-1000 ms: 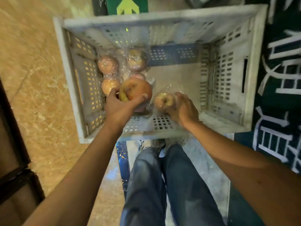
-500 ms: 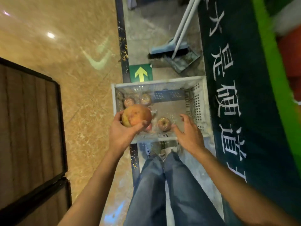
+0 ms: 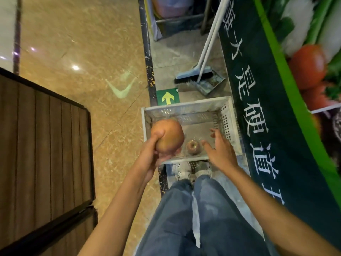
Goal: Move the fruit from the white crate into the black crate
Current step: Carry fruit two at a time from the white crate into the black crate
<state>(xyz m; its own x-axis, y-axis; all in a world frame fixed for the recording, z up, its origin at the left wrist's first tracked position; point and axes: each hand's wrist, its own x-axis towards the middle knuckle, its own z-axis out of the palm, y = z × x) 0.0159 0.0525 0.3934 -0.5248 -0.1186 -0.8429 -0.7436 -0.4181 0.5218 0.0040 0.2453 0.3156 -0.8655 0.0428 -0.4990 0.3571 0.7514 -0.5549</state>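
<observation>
My left hand [image 3: 153, 154] grips a large orange-red fruit [image 3: 168, 137], held up above the left side of the white crate [image 3: 228, 124] on the floor. A smaller plastic-wrapped apple [image 3: 193, 146] lies near the crate's front edge. My right hand [image 3: 219, 147] hovers over the crate's right part with fingers spread, holding nothing. The held fruit hides the other fruit at the crate's left. No black crate is in view.
A dark slatted panel with a black frame [image 3: 44, 148] stands at left. A broom and dustpan [image 3: 201, 78] lie beyond the crate. A green banner [image 3: 276, 108] runs along the right. My jeans-clad legs [image 3: 193, 215] are below, on the tan marble floor [image 3: 83, 52].
I have stood up, so the crate looks smaller and farther. My left hand lifted the large fruit out. My right hand let go of the small apple and opened.
</observation>
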